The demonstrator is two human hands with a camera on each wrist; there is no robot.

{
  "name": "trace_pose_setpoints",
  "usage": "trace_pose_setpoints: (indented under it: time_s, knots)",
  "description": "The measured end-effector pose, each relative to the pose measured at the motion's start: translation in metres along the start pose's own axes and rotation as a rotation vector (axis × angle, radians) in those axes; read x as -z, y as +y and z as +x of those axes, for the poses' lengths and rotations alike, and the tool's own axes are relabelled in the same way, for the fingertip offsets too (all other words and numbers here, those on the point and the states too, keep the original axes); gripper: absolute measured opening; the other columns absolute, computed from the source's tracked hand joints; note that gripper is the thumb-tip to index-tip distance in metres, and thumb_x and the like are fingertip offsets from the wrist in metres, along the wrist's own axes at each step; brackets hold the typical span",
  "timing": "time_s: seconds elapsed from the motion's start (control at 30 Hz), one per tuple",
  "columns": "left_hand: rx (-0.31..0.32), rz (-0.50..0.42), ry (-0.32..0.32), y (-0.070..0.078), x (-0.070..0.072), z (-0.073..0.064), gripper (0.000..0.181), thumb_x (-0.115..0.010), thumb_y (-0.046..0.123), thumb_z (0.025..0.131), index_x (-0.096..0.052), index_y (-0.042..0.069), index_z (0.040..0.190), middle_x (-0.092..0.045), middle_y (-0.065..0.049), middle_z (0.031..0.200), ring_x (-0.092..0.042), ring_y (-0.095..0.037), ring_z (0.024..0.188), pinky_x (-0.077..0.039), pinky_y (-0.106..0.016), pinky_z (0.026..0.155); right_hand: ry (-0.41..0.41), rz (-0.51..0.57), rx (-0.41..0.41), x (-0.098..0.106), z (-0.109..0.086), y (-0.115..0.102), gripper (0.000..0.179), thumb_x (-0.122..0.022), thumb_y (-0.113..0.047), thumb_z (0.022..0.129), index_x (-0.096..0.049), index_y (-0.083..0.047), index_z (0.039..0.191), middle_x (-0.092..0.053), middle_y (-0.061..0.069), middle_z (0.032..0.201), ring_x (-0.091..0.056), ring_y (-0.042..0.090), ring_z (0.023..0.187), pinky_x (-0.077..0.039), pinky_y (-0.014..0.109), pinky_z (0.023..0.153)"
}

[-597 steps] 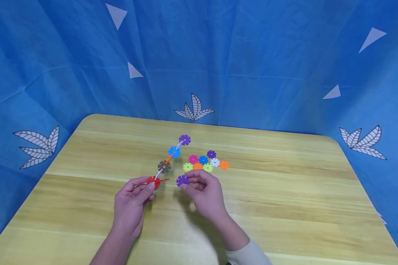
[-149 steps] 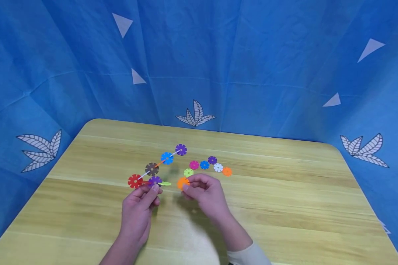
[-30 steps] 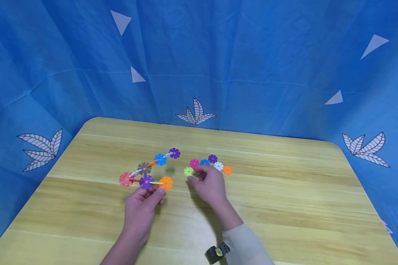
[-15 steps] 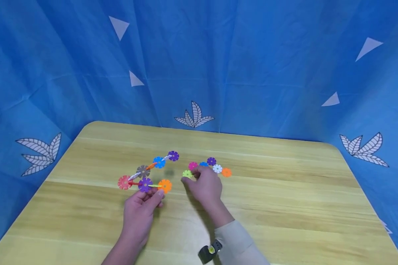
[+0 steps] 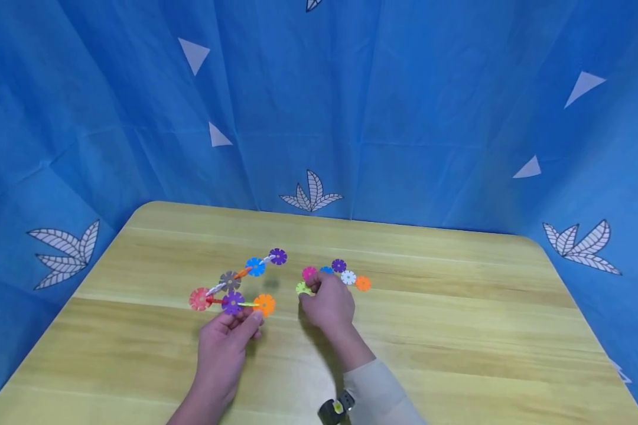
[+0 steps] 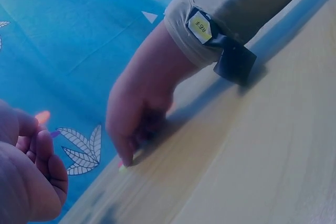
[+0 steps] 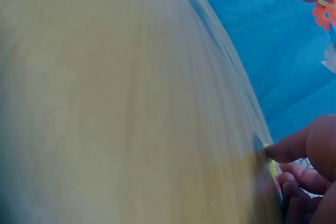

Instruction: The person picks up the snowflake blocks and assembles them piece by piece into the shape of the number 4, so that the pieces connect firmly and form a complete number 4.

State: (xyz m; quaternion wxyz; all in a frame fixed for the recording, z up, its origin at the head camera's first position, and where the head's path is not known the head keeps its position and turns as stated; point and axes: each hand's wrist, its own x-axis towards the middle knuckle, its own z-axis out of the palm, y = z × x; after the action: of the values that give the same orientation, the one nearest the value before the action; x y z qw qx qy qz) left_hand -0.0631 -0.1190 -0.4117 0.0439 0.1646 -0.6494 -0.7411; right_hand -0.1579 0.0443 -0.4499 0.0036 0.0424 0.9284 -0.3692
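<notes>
Orange disc (image 5: 267,302) passed to left hand (image 5: 225,345) (right hand (image 5: 329,304) pinching green disc (image 5: 302,288)).

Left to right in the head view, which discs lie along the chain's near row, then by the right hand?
Red disc → edge-on red disc → chained purple disc → edge-on lime-green disc → chained orange disc → unchained lime-green disc → pink disc → blue disc → unchained purple disc → white disc → unchained orange disc

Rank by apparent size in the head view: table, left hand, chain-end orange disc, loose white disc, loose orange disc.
1. Table
2. Left hand
3. Chain-end orange disc; lead over the loose discs may just be nearness to the camera
4. Loose white disc and loose orange disc: look alike, unranked
</notes>
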Motion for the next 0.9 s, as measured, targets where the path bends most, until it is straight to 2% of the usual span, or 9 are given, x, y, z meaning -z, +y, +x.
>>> trace_pose_setpoints:
  time_s: [0.13, 0.37, 0.57, 0.73, 0.9]
  knots:
    - [0.009, 0.009, 0.005, -0.001, 0.0, -0.001, 0.015, -0.073, 0.003, 0.09, -0.066, -0.006, 0.099, -0.065, -0.014, 0.089, -0.063, -0.026, 0.078, -0.055, -0.027, 0.071, -0.013, 0.009, 0.003, -0.001, -0.001, 0.001, 0.024, -0.081, -0.021, 0.078, -0.07, -0.018, 0.099, -0.059, -0.006, 0.086, -0.055, 0.016, 0.076, -0.046, 0.034, 0.062]
    - [0.004, 0.002, 0.007, -0.001, 0.0, -0.003, 0.01, -0.072, 0.003, 0.09, -0.067, -0.003, 0.098, -0.065, -0.014, 0.09, -0.062, -0.026, 0.077, -0.055, -0.026, 0.07, -0.009, -0.029, 0.011, -0.001, -0.001, 0.001, 0.037, -0.084, -0.034, 0.078, -0.072, -0.016, 0.107, -0.058, -0.007, 0.085, -0.054, 0.015, 0.075, -0.045, 0.033, 0.06]
    - [-0.001, -0.003, 0.006, 0.0, -0.001, -0.003, 0.014, -0.071, 0.001, 0.09, -0.065, -0.007, 0.099, -0.064, -0.015, 0.09, -0.062, -0.025, 0.077, -0.055, -0.026, 0.07, -0.047, -0.03, 0.013, 0.002, -0.001, 0.0, 0.032, -0.085, -0.027, 0.078, -0.071, -0.013, 0.103, -0.057, -0.005, 0.085, -0.054, 0.016, 0.075, -0.046, 0.033, 0.06]
    - [-0.002, -0.001, 0.009, 0.001, -0.001, -0.003, 0.014, -0.071, 0.001, 0.091, -0.065, -0.008, 0.1, -0.064, -0.014, 0.089, -0.062, -0.025, 0.077, -0.055, -0.027, 0.07, -0.097, -0.018, 0.031, 0.006, -0.001, -0.001, 0.03, -0.086, -0.02, 0.078, -0.071, -0.011, 0.103, -0.057, -0.003, 0.086, -0.054, 0.017, 0.079, -0.048, 0.035, 0.066]
    - [-0.012, -0.001, 0.008, 0.002, -0.002, -0.003, 0.013, -0.071, 0.001, 0.091, -0.065, -0.008, 0.099, -0.064, -0.014, 0.088, -0.062, -0.025, 0.076, -0.055, -0.027, 0.069, -0.113, -0.002, 0.044, 0.009, -0.002, -0.003, 0.033, -0.086, -0.017, 0.079, -0.07, -0.01, 0.107, -0.058, -0.003, 0.089, -0.056, 0.018, 0.083, -0.05, 0.037, 0.072]
